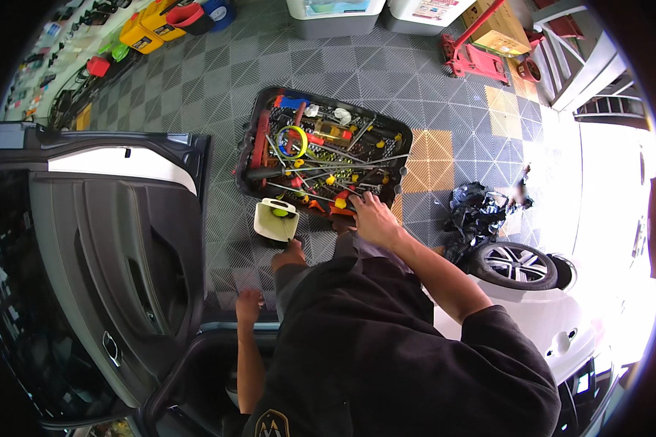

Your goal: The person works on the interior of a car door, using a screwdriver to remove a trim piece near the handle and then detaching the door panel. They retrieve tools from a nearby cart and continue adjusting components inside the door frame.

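Left hand [248, 304]: lowest in view, fingers curled, resting at the edge of the open car door [124, 269]; whether it grips anything cannot be told. Right hand [372, 217]: arm stretched forward, fingers spread and reaching down among the tools at the near rim of the tool tray [249, 169], nothing clearly grasped. Just left of it, on the grey floor tiles [197, 95]: small white container [275, 220] holding something yellow-green. In the tray: screwdrivers, long rods, yellow tape roll [292, 141]. Right: car wheel [516, 264], black bag [475, 213]. Farthest: red floor jack [476, 58].
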Tool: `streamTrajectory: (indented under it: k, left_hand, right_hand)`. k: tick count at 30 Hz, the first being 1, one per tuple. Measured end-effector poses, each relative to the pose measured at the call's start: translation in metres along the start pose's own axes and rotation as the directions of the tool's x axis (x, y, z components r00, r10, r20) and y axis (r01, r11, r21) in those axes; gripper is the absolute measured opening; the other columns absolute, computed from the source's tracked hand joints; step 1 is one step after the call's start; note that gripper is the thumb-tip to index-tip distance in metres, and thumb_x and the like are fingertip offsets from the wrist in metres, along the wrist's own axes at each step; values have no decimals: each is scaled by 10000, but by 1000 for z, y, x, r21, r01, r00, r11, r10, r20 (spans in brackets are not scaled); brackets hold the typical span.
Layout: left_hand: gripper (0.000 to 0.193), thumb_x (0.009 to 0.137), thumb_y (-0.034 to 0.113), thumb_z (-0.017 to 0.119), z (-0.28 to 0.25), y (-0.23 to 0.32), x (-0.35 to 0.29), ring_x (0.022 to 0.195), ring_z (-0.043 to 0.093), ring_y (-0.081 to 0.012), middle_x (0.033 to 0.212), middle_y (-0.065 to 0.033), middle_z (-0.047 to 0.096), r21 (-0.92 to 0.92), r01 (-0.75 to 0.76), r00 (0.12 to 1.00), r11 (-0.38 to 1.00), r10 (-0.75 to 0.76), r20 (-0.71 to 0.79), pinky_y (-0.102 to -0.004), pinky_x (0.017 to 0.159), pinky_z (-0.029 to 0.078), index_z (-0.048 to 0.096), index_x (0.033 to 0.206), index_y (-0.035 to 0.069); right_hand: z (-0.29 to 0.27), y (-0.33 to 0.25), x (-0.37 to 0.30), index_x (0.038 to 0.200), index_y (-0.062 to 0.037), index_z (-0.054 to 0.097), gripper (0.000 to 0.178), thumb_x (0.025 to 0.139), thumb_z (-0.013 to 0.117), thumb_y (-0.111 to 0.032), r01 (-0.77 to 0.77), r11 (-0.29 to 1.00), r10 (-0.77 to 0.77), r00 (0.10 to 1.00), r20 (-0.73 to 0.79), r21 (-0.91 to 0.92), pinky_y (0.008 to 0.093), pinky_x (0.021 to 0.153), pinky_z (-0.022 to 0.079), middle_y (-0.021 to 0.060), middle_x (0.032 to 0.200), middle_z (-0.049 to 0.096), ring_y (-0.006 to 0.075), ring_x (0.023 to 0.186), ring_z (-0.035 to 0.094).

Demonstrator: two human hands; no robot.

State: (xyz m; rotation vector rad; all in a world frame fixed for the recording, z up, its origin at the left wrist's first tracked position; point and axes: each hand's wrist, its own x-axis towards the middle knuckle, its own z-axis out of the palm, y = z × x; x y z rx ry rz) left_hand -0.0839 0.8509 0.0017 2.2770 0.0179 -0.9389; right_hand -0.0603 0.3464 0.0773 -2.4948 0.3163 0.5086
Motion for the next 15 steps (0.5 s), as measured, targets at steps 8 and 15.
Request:
streamTrajectory:
  k: [8,15]
  left_hand:
    - [247,946,219,594,6,36,-31,689,645,-115,854,-52,688,-298,432,898,851,-436,58,-253,561,470,653,995,-16]
    - [296,905,304,603,6,51,-23,719,672,-141,820,-44,698,-315,358,926,879,-378,-2,-272,617,498,684,980,29]
  right_hand:
    - [-9,41,19,1153,-22,655,397,776,535,8,-51,982,56,998,-24,183,455,928,509,237,1094,666,398,1040,646]
    - [-34,57,56,1187,-39,688,410,825,520,57,-94,979,118,985,-124,181,410,898,538,258,1048,698,368,1050,676]
